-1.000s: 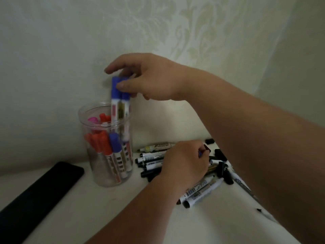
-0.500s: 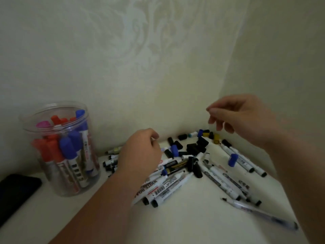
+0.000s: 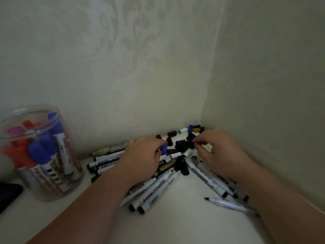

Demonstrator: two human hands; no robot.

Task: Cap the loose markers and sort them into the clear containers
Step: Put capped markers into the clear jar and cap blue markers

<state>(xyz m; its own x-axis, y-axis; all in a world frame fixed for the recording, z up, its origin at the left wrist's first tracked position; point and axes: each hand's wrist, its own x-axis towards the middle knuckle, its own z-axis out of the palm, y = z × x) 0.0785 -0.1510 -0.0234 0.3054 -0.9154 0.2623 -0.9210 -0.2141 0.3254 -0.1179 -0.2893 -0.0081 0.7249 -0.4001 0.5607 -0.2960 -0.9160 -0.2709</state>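
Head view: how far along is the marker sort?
Done: the clear container holds capped red, blue and pink markers. In hand: the left hand holds a blue cap; the right hand pinches a black cap in the corner. Left: the marker pile on the table, some uncapped like the lone marker at right, plus loose caps. Probably early to midway.

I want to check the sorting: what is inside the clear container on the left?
The clear container holds capped markers: blue caps, red caps and one pink cap. They overlap, so their count cannot be seen.
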